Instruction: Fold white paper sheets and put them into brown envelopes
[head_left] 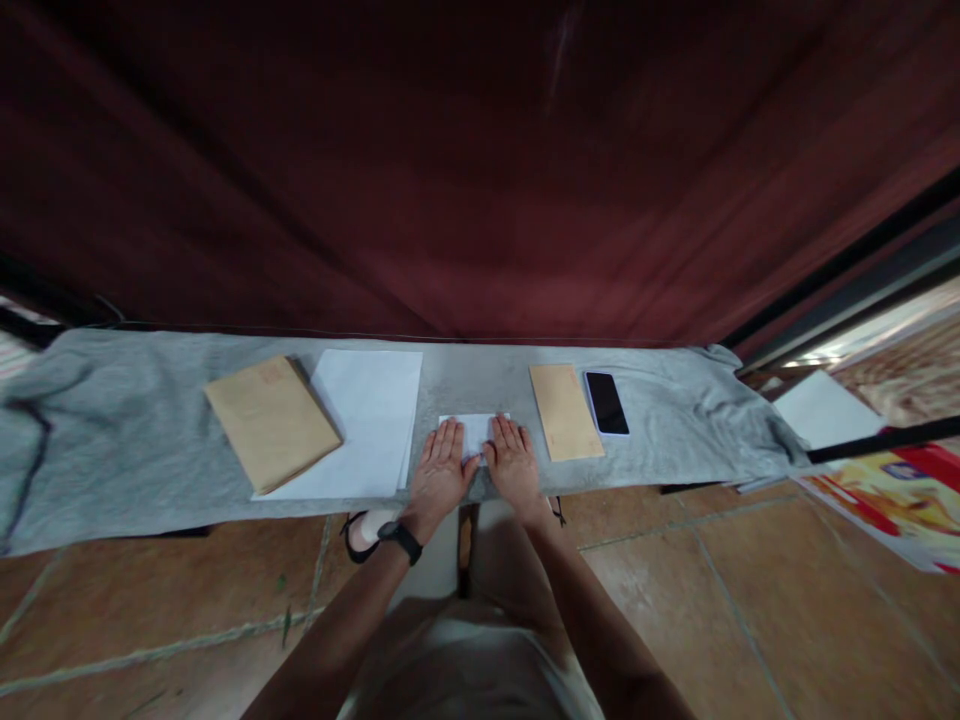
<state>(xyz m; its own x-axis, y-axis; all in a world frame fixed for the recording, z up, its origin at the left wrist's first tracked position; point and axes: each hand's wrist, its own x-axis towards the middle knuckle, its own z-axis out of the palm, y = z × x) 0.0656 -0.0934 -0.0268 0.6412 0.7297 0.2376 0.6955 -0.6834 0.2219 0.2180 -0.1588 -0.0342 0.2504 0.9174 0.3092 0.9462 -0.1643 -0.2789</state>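
Observation:
My left hand (pixel 440 472) and my right hand (pixel 513 462) lie flat, fingers stretched, side by side on a small folded white paper (pixel 474 430). The paper rests on a grey cloth (pixel 135 440) spread over a low surface. The hands cover most of the paper's near part. A black watch sits on my left wrist. A narrow brown envelope (pixel 565 411) lies just right of my right hand. A stack of white sheets (pixel 365 420) lies just left of my left hand.
A larger brown envelope (pixel 271 421) overlaps the white sheets at the left. A black phone (pixel 606 402) lies beside the narrow envelope. A dark red curtain (pixel 480 170) hangs behind. Tiled floor lies below, with colourful printed paper (pixel 892 500) at the right.

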